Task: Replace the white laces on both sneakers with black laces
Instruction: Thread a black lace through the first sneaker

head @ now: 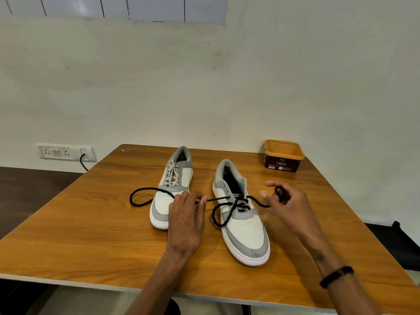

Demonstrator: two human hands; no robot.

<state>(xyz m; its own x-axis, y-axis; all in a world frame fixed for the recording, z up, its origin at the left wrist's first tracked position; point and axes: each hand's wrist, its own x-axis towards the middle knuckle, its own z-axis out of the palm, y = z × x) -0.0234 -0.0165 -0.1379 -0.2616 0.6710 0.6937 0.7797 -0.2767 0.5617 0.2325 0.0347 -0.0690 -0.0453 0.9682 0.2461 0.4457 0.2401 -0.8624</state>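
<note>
Head view – looking forward and down; table [91, 223] close below.

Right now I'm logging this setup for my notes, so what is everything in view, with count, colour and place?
Sneakers: 2, white and grey, mid-table; left sneaker with white lace, right sneaker part-laced.
Black lace: 1, through the right sneaker's lower eyelets, one end looped over the left sneaker.
Tub: 1, orange with a dark label, table's far right corner.
Table: 1, wood.
Socket panel: 1, white, on the wall at left, with a black cable.
Wristband: 1, black, right wrist.
Hands: left hand pinches the black lace; right hand holds its other end.
</note>
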